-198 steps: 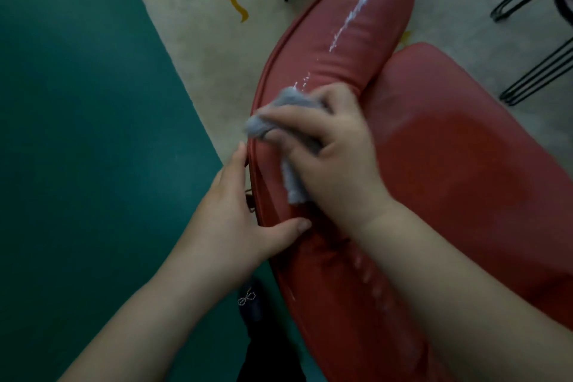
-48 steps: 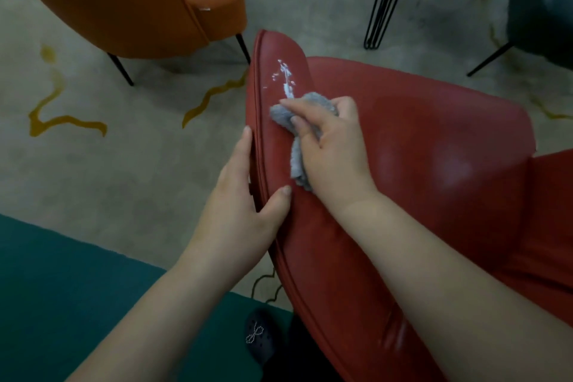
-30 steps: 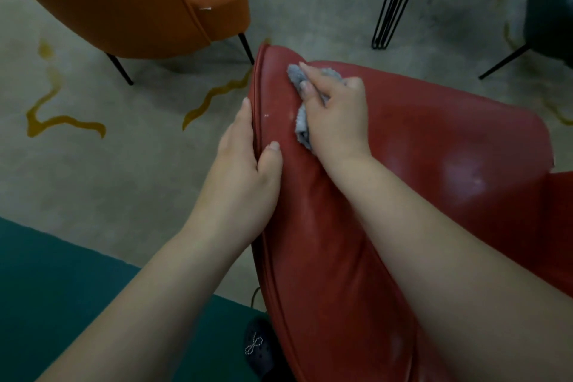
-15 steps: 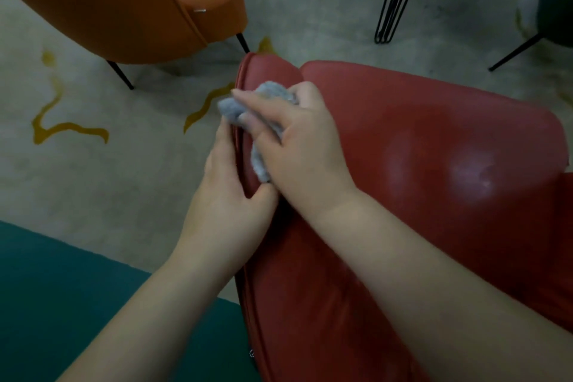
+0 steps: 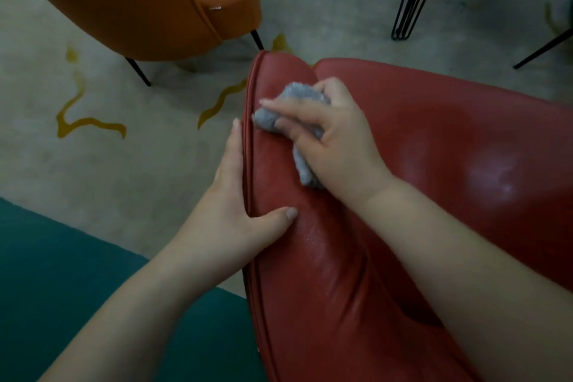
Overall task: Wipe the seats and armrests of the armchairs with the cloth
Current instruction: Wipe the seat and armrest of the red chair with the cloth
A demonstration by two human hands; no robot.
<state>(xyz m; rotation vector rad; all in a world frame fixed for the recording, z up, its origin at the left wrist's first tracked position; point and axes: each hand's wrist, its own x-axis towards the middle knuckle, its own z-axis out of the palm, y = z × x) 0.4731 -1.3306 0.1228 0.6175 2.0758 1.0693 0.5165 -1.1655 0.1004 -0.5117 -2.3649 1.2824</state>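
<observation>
Since half a second ago, our right hand (image 5: 335, 146) has slid the cloth (image 5: 297, 108) inward off the armrest's (image 5: 279, 164) outer piping, and our left hand's (image 5: 235, 211) thumb now lies on top of the armrest instead of tucked beneath the right hand. We hold the cloth bunched under the right palm, fingers curled over it; the left hand clamps the armrest edge, fingers outside, thumb on top. Risk, as we judge it: the wad is small, so strokes may skip the piping seam or the crease beside the seat (image 5: 465, 133). Cloth is grey, nubby, soft; upholstery is red, smooth, glossy, slightly pebbled, rounded.
</observation>
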